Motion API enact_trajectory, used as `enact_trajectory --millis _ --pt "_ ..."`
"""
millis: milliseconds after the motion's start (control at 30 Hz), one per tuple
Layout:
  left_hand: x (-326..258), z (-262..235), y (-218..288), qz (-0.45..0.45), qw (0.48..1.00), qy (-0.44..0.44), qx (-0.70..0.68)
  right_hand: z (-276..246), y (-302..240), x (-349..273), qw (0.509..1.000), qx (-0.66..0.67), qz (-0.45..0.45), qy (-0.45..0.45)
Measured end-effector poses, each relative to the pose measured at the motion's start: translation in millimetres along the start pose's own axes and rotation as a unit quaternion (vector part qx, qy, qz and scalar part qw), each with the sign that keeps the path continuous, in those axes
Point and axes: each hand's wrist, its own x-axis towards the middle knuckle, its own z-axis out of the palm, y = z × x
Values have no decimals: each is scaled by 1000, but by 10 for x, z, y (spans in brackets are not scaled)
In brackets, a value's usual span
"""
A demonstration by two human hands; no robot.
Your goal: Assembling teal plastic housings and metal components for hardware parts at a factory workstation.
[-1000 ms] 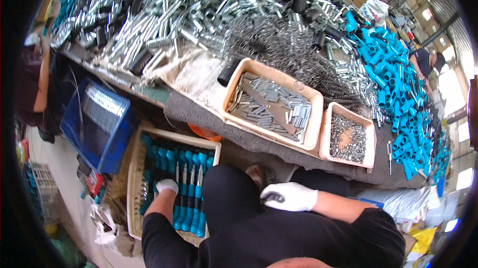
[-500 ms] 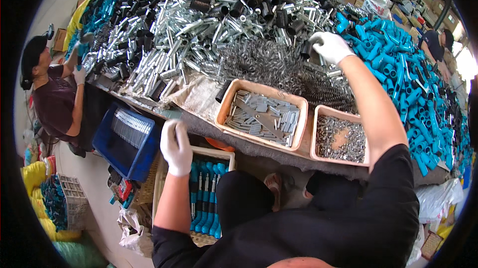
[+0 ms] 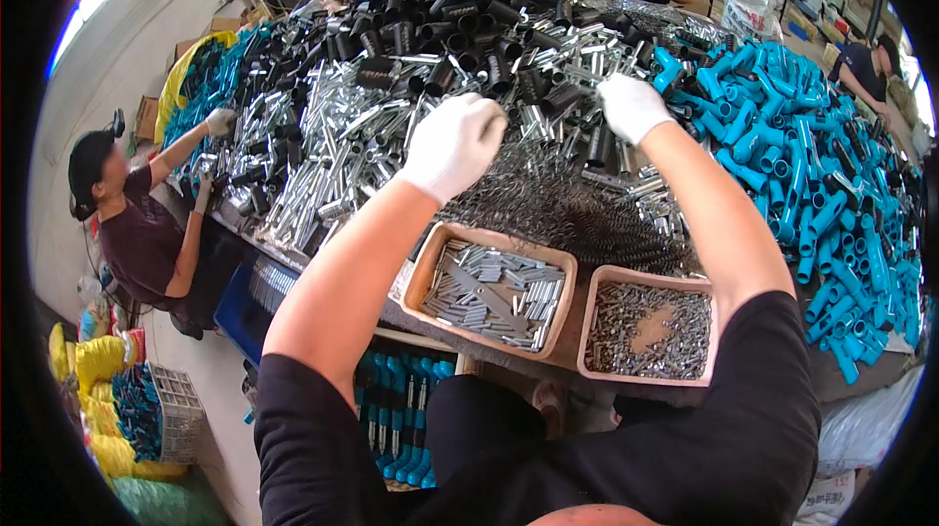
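Both my hands wear white gloves and reach over a large heap of parts. My left hand (image 3: 456, 147) is closed, its fingers curled together above the grey wire springs (image 3: 528, 196) and beside the shiny metal tubes (image 3: 364, 125). Whatever its fingertips hold, if anything, is hidden. Farther right, my right hand (image 3: 634, 108) points its bent fingers down at the heap, near black ribbed sleeves (image 3: 600, 147) and the teal plastic handles (image 3: 748, 140). Its fingertips look pressed together, but what lies in them cannot be made out.
At the table's near edge stand a bin of metal pins (image 3: 489, 293) with a flat plate on top and a bin of small metal parts (image 3: 648, 326). Below, a crate holds teal-handled assemblies (image 3: 403, 418). A blue bin (image 3: 240, 306) and a co-worker (image 3: 137, 218) are left; others work across the table.
My left hand has gone from above the crate up and right to the heap. My right hand has shifted slightly left, its fingers still at the heap. The view has tilted up.
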Motion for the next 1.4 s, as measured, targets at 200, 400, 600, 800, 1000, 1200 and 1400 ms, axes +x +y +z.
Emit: enact_trajectory --millis 200,400,600,800,1000,1200,1400 --pt "616 814 -41 111 952 -212 190 -941 491 -1315 947 231 43 218" --pt "890 1033 242 81 878 -323 343 -1045 837 -3322 800 436 348 222" --pt "1011 1156 406 125 819 -381 410 -587 861 -3715 669 536 420 297" --pt "987 1200 291 177 807 -374 422 -534 850 -3707 606 638 384 280" --pt "880 1045 370 163 822 -342 426 -566 821 -3788 566 686 367 272" --pt "749 765 538 9 961 -174 217 -620 837 -3760 559 692 360 280" --pt "258 121 1479 -176 944 -65 -271 -762 737 -3654 512 741 345 265"
